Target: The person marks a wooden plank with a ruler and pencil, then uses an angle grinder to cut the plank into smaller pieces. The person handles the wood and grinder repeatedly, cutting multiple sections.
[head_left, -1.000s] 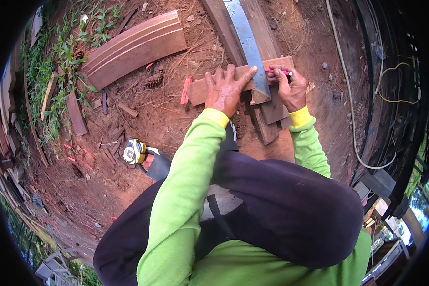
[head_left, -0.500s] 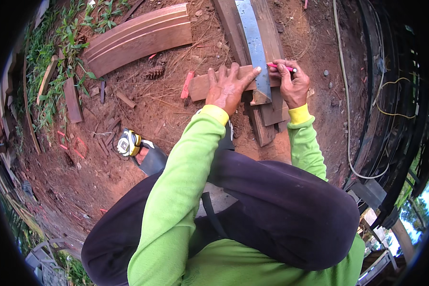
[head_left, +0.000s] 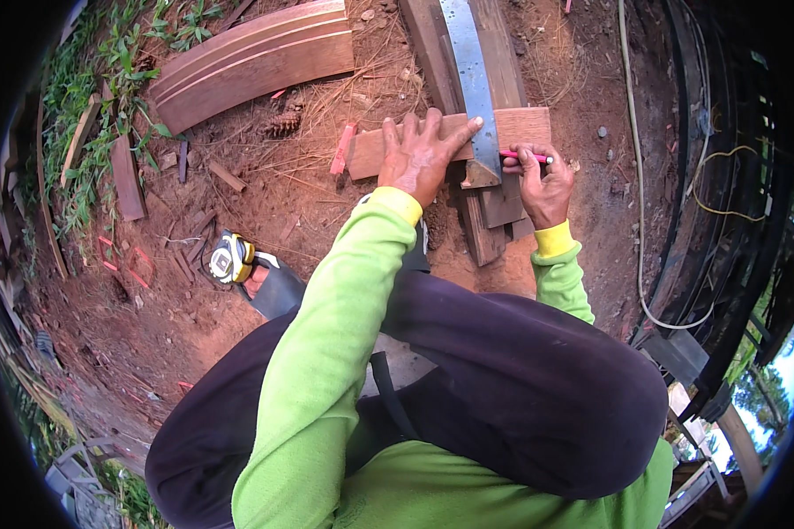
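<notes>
My left hand [head_left: 412,158] lies with fingers spread on a short reddish board [head_left: 366,156], its thumb pressing on a long metal straightedge [head_left: 464,44] that crosses the board over stacked timbers [head_left: 507,70]. My right hand [head_left: 543,181] pinches a pink pencil or marker [head_left: 541,159] at the straightedge's right edge, near the board's lower side. The board's right end shows above those fingers. A small red piece [head_left: 342,150] lies beside the board's left end.
Grooved reddish boards [head_left: 251,70] lie at upper left by weeds and offcuts [head_left: 128,181]. A yellow tape measure [head_left: 232,257] sits beside my foot. A pine cone [head_left: 282,124] rests on the dirt. A pale hose [head_left: 637,220] and dark stacked material line the right side.
My right hand with the pink pencil has slid down along the straightedge toward me, uncovering more of the board's right end. My left hand still presses in place; the view has shifted slightly.
</notes>
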The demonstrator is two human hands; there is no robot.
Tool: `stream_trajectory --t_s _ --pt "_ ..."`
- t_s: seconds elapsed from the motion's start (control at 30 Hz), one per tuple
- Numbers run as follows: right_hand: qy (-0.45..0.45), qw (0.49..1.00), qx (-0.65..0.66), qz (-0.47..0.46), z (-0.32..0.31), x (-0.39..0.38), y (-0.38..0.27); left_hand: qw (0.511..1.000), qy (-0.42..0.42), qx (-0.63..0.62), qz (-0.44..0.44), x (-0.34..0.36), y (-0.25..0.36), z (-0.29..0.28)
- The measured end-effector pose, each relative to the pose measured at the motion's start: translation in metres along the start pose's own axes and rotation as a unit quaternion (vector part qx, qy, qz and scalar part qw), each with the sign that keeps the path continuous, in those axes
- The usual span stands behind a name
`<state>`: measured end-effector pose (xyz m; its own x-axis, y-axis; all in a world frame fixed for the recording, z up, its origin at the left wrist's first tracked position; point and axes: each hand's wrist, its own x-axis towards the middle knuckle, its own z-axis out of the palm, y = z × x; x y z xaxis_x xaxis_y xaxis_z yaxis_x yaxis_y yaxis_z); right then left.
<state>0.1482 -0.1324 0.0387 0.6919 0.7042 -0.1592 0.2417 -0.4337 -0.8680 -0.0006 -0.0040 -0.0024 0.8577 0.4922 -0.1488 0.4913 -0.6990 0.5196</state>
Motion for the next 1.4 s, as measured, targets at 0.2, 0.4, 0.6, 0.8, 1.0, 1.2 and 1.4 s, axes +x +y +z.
stream_trajectory --t_s 0.2,0.4,0.6,0.8,1.0,1.2,1.4 --pt "0.016 1.0 0.001 -0.012 0.002 -0.003 0.0 1.0 0.007 0.0 -0.004 -0.001 0.0 0.002" --pt "0.008 1.0 -0.015 -0.017 0.0 -0.011 0.007 1.0 0.026 -0.005 0.0 -0.002 -0.002 0.002" --pt "0.041 0.997 0.024 -0.063 0.008 0.017 -0.013 1.0 0.022 -0.005 0.003 -0.003 -0.002 0.003" --pt "0.017 0.996 0.031 -0.082 0.015 0.037 -0.005 1.0 0.023 0.012 0.007 -0.002 -0.001 0.0" --pt "0.019 0.996 0.047 -0.078 0.017 0.038 -0.006 0.999 0.029 0.008 0.01 -0.001 -0.002 0.004" --pt "0.024 0.995 0.033 -0.087 0.019 0.041 -0.005 1.0 0.023 0.006 0.01 -0.001 -0.001 0.002" --pt "0.032 0.997 -0.025 -0.059 0.02 0.041 -0.012 1.0 0.007 -0.003 0.009 0.0 -0.002 0.001"
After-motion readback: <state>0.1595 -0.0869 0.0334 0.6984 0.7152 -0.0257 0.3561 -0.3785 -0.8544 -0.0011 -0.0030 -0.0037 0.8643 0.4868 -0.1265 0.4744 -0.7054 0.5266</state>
